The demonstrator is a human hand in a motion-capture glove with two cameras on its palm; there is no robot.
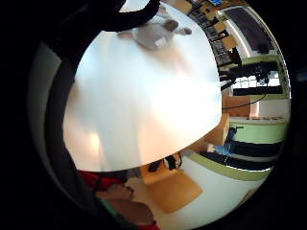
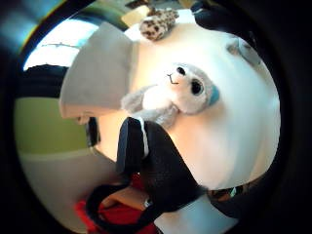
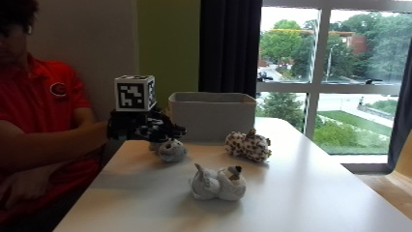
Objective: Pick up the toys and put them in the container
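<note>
Outside view: three toys lie on the white surface (image 3: 309, 193) — a grey seal toy (image 3: 171, 150) just beside the gloved right hand (image 3: 138, 128), a spotted toy (image 3: 248, 145) near the grey container (image 3: 212, 113), and a pale toy (image 3: 217, 183) nearer the camera. Whether anything is inside the container cannot be seen.

Thumb-side palm view: the seal toy lies close under the palm, not gripped; whether the fingers are curled or straight, I cannot tell.

Little-finger-side view: mostly bare surface.

Judged from this, all three toys remain to be placed.
</note>
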